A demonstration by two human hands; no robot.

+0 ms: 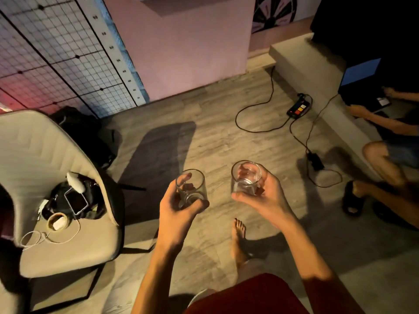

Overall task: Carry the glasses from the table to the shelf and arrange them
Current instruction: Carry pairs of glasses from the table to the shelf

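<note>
Mid-carry: left grip (pixel 179 208) curled round left glass (pixel 192 185), right grip (pixel 268 197) round right glass (pixel 246 177). I'd keep both upright, apart, clear of power strip (pixel 298 108).

Centre frame, the person's left hand (pixel 179 209) grips the left glass (pixel 191 184), fingers curled round its lower wall. Just to its right, the right hand (pixel 265 196) holds the right glass (pixel 246 177) slightly higher. Both glasses are clear, roughly upright and apart from each other, above a wood-plank floor (pixel 215 141).

A bare foot (pixel 238 239) stands on the floor below the hands. At lower left, a beige chair (pixel 34 150) carries a phone (pixel 76 201), a tape roll (pixel 57 220) and a white cable (pixel 45 239). A wire grid panel (pixel 56 53) fills the upper left. A power strip (pixel 298 108) lies at upper right, near a laptop (pixel 360 72).
</note>
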